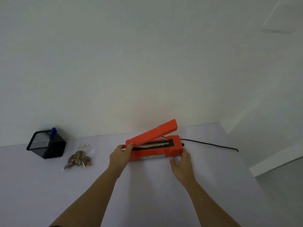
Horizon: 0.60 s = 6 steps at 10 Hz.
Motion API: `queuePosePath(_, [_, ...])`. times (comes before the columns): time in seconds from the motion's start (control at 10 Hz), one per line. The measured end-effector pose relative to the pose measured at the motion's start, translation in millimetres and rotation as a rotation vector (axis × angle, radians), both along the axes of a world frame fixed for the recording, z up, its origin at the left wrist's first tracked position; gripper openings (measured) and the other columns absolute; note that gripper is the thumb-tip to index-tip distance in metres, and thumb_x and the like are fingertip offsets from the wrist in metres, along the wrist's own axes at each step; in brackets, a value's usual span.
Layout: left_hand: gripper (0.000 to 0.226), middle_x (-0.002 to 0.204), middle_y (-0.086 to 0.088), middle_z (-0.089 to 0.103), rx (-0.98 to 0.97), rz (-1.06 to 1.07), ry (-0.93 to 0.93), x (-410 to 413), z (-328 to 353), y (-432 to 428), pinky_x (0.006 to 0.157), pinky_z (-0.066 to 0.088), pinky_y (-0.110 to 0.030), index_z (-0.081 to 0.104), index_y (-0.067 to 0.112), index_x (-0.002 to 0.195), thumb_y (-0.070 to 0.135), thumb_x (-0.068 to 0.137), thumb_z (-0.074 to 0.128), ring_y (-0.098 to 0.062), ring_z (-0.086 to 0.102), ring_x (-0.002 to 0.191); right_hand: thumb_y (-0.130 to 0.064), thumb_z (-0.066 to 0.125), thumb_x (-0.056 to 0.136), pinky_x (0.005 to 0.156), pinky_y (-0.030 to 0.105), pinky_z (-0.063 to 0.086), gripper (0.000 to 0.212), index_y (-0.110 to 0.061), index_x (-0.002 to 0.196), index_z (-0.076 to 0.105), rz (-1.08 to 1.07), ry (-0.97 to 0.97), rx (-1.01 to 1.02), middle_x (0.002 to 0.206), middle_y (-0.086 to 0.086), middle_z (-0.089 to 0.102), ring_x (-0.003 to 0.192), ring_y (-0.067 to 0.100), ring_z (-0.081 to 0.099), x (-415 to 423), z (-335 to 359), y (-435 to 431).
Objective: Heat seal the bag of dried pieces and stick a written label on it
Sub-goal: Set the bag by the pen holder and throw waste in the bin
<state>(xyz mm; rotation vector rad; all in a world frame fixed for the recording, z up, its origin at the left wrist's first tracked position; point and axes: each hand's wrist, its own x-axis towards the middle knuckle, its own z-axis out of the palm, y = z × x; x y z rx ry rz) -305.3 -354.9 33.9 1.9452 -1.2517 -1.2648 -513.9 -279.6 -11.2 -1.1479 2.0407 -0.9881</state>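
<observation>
An orange heat sealer (pixel 155 149) stands near the back of the white table (pixel 147 185), its lid arm raised at an angle. My left hand (pixel 120 155) grips the sealer's left end, thumb on top. My right hand (pixel 182 163) holds the right end of the base with fingers spread. A clear bag of brown dried pieces (pixel 79 159) lies flat to the left, apart from both hands. A small white label (pixel 83 145) rests just behind the bag.
A black mesh holder (pixel 46 144) with a blue pen (pixel 53 132) stands at the back left. The sealer's black cord (pixel 211 144) trails right across the table toward the edge. A white wall rises directly behind the table.
</observation>
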Motion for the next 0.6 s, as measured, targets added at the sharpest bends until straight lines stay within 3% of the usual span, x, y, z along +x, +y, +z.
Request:
queuePosePath(0.2, [0.053, 0.126, -0.017, 0.057, -0.07, 0.018, -0.027, -19, -2, -40, 0.092, 0.038, -0.033, 0.051, 0.007, 0.127, 0.045, 0.092, 0.044, -0.03, 0.051, 0.112, -0.012, 0.062, 0.085, 0.097, 0.02, 0.028, 0.064, -0.005, 0.139, 0.028, 0.032, 0.032, 0.0, 0.133, 0.016, 0.041, 0.124, 0.026, 0.042, -14, -2, -36])
queuePosePath(0.3, [0.051, 0.11, -0.015, 0.058, -0.077, 0.048, -0.042, -25, -6, -47, 0.079, 0.035, -0.029, 0.052, 0.005, 0.124, 0.043, 0.092, 0.044, -0.022, 0.048, 0.091, -0.011, 0.061, 0.086, 0.098, 0.02, 0.028, 0.065, -0.005, 0.14, 0.026, 0.051, 0.05, 0.005, 0.135, 0.015, 0.04, 0.125, 0.025, 0.041, -18, -2, -43])
queuePosePath(0.4, [0.051, 0.101, -0.011, 0.054, -0.077, 0.056, -0.039, -27, -6, -47, 0.077, 0.034, -0.029, 0.051, 0.005, 0.124, 0.043, 0.092, 0.043, -0.022, 0.047, 0.087, -0.011, 0.06, 0.086, 0.098, 0.02, 0.026, 0.068, -0.005, 0.142, 0.022, 0.07, 0.059, 0.027, 0.138, 0.015, 0.037, 0.128, 0.026, 0.038, -19, -3, -44])
queuePosePath(0.5, [0.057, 0.117, -0.017, 0.057, -0.077, 0.013, -0.065, -24, 2, -44, 0.084, 0.038, -0.032, 0.045, 0.004, 0.132, 0.045, 0.093, 0.04, -0.03, 0.053, 0.104, -0.014, 0.055, 0.09, 0.106, 0.023, 0.021, 0.073, -0.004, 0.145, 0.008, 0.109, 0.051, 0.097, 0.149, 0.014, 0.025, 0.137, 0.026, 0.028, -16, 6, -41])
queuePosePath(0.6, [0.058, 0.13, -0.022, 0.053, -0.105, -0.008, -0.116, -19, 7, -32, 0.096, 0.039, -0.037, 0.039, 0.003, 0.136, 0.043, 0.094, 0.039, -0.035, 0.05, 0.119, -0.017, 0.048, 0.094, 0.111, 0.029, 0.019, 0.068, -0.003, 0.145, 0.005, 0.069, 0.081, 0.095, 0.152, 0.016, 0.02, 0.14, 0.027, 0.022, -12, 10, -34])
